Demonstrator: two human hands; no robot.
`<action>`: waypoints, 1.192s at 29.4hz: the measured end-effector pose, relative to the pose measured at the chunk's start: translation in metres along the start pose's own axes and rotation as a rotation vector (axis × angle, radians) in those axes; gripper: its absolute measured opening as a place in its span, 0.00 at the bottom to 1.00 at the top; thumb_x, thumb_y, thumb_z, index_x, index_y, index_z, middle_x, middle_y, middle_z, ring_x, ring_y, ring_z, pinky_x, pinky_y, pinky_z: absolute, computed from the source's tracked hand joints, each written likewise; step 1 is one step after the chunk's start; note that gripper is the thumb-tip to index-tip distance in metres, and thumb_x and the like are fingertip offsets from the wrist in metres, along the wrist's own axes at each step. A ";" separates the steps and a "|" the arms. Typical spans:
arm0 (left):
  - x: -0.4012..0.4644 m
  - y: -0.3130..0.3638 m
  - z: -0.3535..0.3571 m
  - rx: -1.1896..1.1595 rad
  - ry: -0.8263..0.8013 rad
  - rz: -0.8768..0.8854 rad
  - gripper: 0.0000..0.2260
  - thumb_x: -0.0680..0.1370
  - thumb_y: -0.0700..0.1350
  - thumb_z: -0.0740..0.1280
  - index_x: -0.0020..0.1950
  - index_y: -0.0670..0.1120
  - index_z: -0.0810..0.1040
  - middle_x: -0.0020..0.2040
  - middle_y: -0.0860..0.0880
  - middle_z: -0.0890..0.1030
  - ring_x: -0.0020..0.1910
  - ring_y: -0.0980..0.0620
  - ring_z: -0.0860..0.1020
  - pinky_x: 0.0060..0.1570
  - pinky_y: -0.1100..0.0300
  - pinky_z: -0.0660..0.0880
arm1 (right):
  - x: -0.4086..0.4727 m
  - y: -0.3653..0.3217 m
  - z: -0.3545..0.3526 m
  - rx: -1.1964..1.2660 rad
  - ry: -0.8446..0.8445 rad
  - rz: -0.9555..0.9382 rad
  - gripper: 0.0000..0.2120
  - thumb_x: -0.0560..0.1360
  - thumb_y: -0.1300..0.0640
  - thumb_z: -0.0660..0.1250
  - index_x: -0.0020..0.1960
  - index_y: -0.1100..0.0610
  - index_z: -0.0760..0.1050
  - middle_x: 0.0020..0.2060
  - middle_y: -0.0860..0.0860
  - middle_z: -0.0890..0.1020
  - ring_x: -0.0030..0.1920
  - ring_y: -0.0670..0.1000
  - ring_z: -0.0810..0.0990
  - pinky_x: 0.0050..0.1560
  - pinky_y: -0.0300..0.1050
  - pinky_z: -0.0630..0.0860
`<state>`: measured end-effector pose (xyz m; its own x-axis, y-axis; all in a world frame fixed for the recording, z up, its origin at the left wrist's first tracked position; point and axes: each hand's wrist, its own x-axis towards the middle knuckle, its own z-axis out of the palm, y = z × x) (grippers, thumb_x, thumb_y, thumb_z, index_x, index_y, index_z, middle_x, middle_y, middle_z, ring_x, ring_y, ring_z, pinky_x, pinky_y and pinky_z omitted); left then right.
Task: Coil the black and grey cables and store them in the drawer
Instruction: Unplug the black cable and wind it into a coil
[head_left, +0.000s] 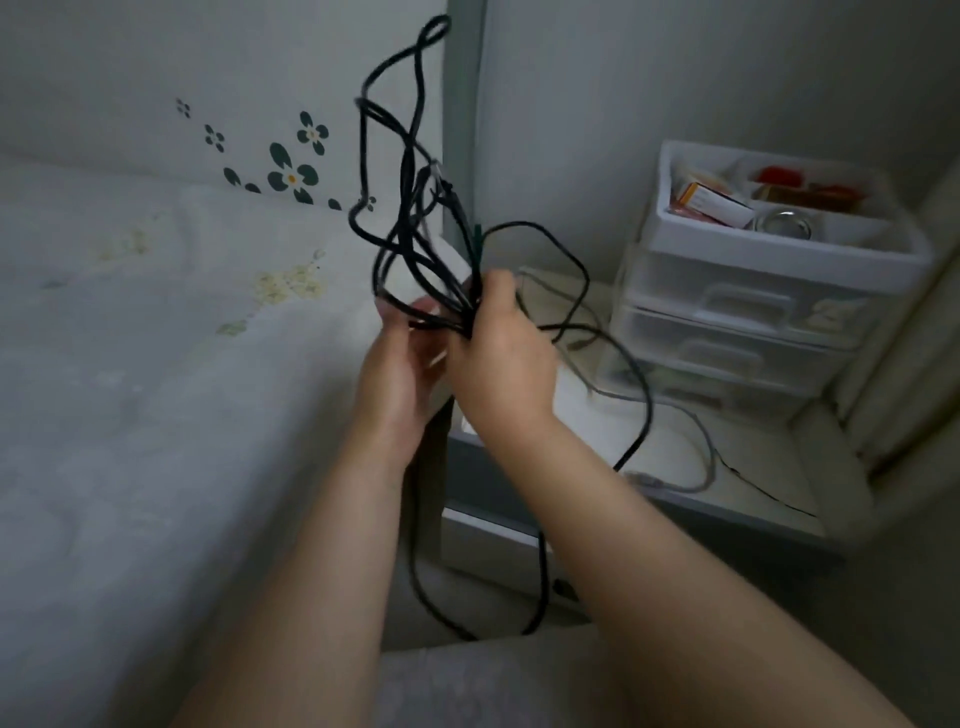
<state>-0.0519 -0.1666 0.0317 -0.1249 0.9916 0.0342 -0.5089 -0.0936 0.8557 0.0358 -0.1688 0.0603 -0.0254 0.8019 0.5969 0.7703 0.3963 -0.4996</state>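
Observation:
The black cable (396, 156) stands up in several loose loops above both hands, and a long tail of it hangs down past the nightstand toward the floor. My left hand (400, 364) holds the bundle from below at its base. My right hand (498, 353) grips the same strands from the right, fingers curled round them. The grey cable (696, 447) lies loose across the white nightstand top (753, 467), its plug near the front edge. A plastic drawer unit (748, 322) stands at the back right, its drawers closed.
A bed with a flowered sheet (156, 364) fills the left. A white tray (789, 249) on top of the drawer unit holds boxes, a jar and small items. A grey bed post (462, 104) rises behind the cable. A curtain (914, 332) hangs at the far right.

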 end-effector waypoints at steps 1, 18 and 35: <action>-0.005 0.007 -0.001 0.027 0.043 0.042 0.21 0.84 0.53 0.48 0.56 0.46 0.78 0.51 0.48 0.85 0.53 0.52 0.82 0.50 0.58 0.77 | -0.009 -0.004 -0.001 0.105 -0.083 0.064 0.10 0.76 0.55 0.62 0.55 0.58 0.69 0.43 0.56 0.81 0.41 0.60 0.79 0.37 0.52 0.75; -0.026 0.047 -0.003 0.298 -0.043 -0.249 0.15 0.84 0.47 0.54 0.48 0.41 0.76 0.22 0.55 0.63 0.18 0.60 0.57 0.16 0.68 0.53 | -0.046 0.082 -0.016 0.084 -1.085 0.276 0.32 0.71 0.45 0.71 0.70 0.57 0.66 0.63 0.53 0.76 0.63 0.53 0.75 0.59 0.41 0.70; -0.020 0.038 0.022 0.043 -0.419 -0.320 0.16 0.83 0.51 0.52 0.42 0.46 0.72 0.22 0.56 0.62 0.18 0.61 0.59 0.18 0.69 0.57 | -0.030 0.085 -0.024 0.909 -0.410 0.588 0.12 0.82 0.50 0.54 0.46 0.56 0.68 0.29 0.49 0.68 0.24 0.46 0.63 0.23 0.38 0.61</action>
<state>-0.0494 -0.1880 0.0748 0.3869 0.9214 -0.0362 -0.4294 0.2148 0.8772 0.1171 -0.1701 0.0146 -0.1485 0.9880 -0.0427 -0.0061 -0.0441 -0.9990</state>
